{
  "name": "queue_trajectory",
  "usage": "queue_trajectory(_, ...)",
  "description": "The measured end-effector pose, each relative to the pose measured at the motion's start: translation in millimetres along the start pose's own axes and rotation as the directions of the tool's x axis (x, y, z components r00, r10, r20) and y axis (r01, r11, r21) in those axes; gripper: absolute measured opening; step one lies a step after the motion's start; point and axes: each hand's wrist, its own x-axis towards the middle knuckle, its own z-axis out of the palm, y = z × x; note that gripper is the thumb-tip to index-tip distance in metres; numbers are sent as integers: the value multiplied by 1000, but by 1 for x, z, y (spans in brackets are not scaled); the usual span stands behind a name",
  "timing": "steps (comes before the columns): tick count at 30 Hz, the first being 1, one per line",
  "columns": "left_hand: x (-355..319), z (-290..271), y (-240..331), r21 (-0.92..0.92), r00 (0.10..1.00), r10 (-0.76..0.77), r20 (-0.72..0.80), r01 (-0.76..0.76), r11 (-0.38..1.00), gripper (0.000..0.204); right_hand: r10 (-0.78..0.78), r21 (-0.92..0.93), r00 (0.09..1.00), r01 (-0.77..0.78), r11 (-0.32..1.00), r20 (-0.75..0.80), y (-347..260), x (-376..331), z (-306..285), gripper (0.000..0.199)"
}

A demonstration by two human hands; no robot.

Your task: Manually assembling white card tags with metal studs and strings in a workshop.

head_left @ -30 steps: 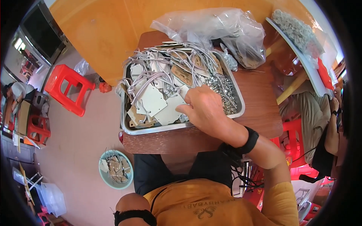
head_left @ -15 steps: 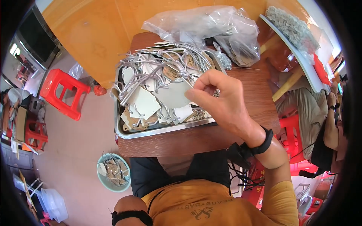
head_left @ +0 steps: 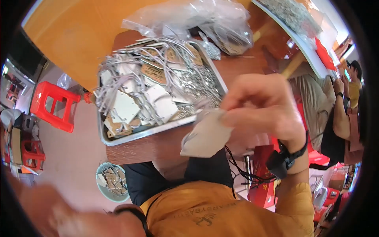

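My right hand (head_left: pixel 268 106) is closed in a pinch on the edge of a pale tag (head_left: pixel 207 134), a flat card with angled corners. It holds the tag off the tray's near right corner, above the table's front edge. A metal tray (head_left: pixel 158 129) on the table holds many white and brown tags (head_left: pixel 125 106) with tangled grey cords, and a heap of small shiny metal pieces (head_left: pixel 197 83) on its right side. My left hand (head_left: pixel 67 215) is low at the left, away from the table; motion smears its fingers, so what it holds cannot be made out.
A clear plastic bag (head_left: pixel 189 17) and a small bag of metal bits (head_left: pixel 209 48) lie behind the tray. On the floor stand a light blue basin (head_left: pixel 103 191) of tags and a red stool (head_left: pixel 55 102). Another person (head_left: pixel 343 126) sits at the right.
My right hand has lifted the tag out of the tray and drawn it right and nearer. My left hand has swung out to the lower left. The view has shifted.
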Motion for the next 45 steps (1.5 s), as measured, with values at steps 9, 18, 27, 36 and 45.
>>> queue_trajectory(9, -14, -57, -95, 989, 900, -409, -150, 131, -73, 53, -3, 152, 974, -32, 988, 228, 36, 9, 39, 17)
queue_trajectory(18, -59, -59, -112, 244, 566, -412, -715, 753, 611, 24, 199, 201, 966, -231, 952, 168, 76, -40, 38, 13)
queue_trajectory(27, -51, -62, -131, 90, 417, -669, -615, 880, 466, 21, 142, 9, 988, -143, 990, 60, 85, -46, 43, 9)
queue_trajectory(36, -46, -86, -152, 625, 683, -529, -505, 711, 321, 14, -323, -517, 941, 226, 826, -105, 107, 4, 6, 7)
queue_trajectory(45, -44, -94, -163, 572, 642, -552, -532, 753, 324, 16, -366, -771, 914, 359, 526, 176, 135, 51, 24, 11)
